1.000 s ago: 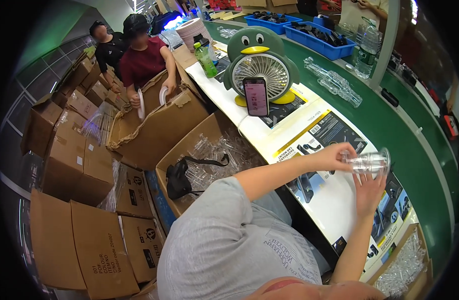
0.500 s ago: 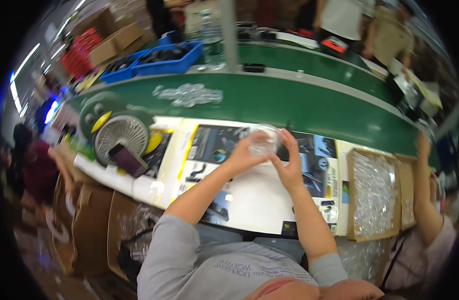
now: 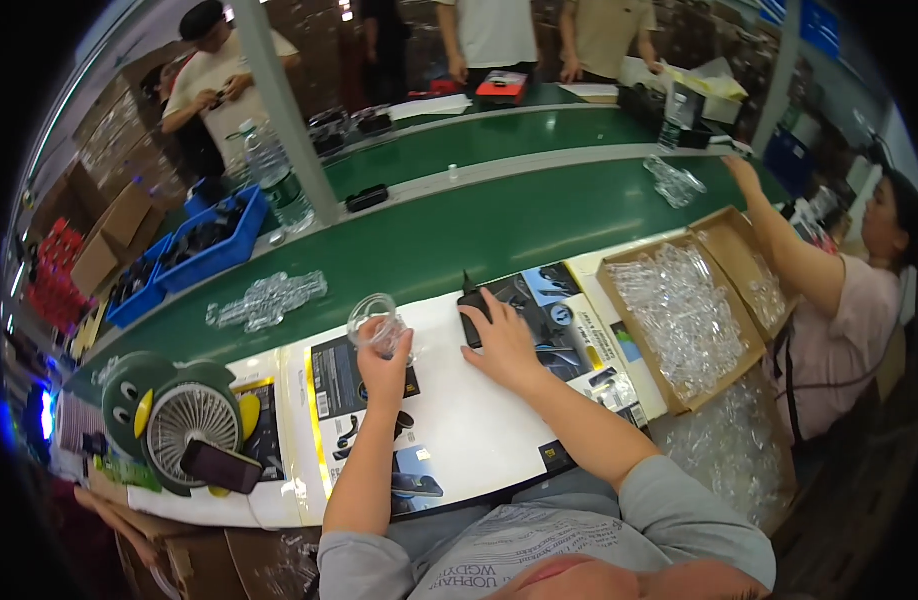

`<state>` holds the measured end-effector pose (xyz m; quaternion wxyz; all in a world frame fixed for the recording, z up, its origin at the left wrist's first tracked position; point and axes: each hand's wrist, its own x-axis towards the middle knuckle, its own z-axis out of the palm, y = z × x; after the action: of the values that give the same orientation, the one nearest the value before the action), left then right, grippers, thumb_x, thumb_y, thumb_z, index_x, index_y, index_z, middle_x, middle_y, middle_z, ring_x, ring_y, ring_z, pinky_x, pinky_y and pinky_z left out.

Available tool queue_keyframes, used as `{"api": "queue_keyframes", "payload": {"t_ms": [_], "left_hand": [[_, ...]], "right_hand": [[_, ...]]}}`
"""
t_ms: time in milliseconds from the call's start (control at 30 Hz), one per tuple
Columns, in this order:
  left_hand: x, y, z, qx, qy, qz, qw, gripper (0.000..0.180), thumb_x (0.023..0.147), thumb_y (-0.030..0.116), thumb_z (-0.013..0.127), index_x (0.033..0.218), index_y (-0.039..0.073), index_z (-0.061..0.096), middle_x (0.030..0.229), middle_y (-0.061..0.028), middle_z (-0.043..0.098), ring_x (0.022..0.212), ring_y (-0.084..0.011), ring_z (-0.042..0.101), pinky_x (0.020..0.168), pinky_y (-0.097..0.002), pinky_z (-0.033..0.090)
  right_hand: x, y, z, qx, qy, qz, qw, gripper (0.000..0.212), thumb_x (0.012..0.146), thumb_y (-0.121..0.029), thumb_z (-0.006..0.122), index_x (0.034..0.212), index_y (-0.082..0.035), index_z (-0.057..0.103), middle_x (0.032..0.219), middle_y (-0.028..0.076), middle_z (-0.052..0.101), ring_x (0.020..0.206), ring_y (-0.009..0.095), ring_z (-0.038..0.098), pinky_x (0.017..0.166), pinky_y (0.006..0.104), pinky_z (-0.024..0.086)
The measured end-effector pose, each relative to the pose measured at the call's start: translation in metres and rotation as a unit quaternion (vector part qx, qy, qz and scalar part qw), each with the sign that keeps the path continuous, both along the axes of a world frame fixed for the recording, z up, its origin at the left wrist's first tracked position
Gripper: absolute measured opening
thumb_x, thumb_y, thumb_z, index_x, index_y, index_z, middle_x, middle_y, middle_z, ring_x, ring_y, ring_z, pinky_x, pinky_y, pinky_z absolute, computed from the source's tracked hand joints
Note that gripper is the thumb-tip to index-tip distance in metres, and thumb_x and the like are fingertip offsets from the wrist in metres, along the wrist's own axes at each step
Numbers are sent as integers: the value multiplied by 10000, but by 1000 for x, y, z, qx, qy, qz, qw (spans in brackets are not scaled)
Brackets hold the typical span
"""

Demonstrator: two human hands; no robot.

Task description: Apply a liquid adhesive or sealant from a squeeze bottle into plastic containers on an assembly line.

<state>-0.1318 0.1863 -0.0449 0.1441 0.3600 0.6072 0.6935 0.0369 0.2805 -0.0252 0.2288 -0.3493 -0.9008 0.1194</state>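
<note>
My left hand [image 3: 383, 362] holds a clear plastic round piece [image 3: 372, 318] pinched between its fingers, raised over the printed sheets. To its right, my right hand [image 3: 509, 345] has its thumb and fingers around a black object with a pointed tip [image 3: 471, 305]; its lower part is partly hidden by the fingers, and its exact kind cannot be made out. Both hands are over the white work surface [image 3: 449, 420], which has printed packaging sheets with dark pictures under and around it.
A penguin-shaped fan [image 3: 184, 425] with a phone [image 3: 221, 466] against it stands left. Clear plastic pieces [image 3: 269, 300] lie on the green belt [image 3: 419, 250]. At right is a cardboard box [image 3: 724, 385] of clear parts, beside a co-worker's arm [image 3: 789, 260]. Blue bins [image 3: 219, 245] stand far left.
Both hands were together on the clear piece. My right hand has let go and moved onto the black object; the left keeps the piece. The whole view has turned rightward.
</note>
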Motion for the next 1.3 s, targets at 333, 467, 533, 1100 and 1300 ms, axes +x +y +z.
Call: {"api": "queue_keyframes", "payload": {"t_ms": [333,467,533,1100,1300], "left_hand": [[-6,0,1,19,16,14,1000,326,771,94,670,1035,19,494,901,-42,582,815,-112,562,733,-228,446],[-7,2,-3,25,35,-1,999,333,756,89,678,1026,22,495,904,-51,571,833,-123,556,743,-238,439],[-8,1,-2,25,59,10,998,341,750,88,681,1027,23,493,907,-55,567,840,-126,554,747,-241,436],[1,1,-6,18,43,-16,999,359,715,68,701,1012,20,505,904,-55,545,829,-132,541,760,-262,425],[10,0,3,8,66,-24,998,353,718,53,690,1015,15,503,951,-69,531,866,-144,540,785,-271,423]], "right_hand": [[3,35,-9,-177,282,-67,941,313,752,-167,618,1035,-53,546,1028,111,555,888,238,566,769,334,462],[1,67,-17,-374,497,-87,778,223,816,-204,600,959,-39,553,902,85,578,719,157,597,593,250,482],[2,68,6,-448,602,-95,655,235,836,-245,601,965,-58,537,848,81,590,685,159,613,481,200,458],[-2,67,119,-253,607,38,752,351,714,-223,747,926,-11,563,840,35,581,771,101,539,727,228,431],[5,76,113,-324,607,58,723,368,742,-209,726,1007,-29,544,913,41,581,867,129,540,823,272,418]]}}
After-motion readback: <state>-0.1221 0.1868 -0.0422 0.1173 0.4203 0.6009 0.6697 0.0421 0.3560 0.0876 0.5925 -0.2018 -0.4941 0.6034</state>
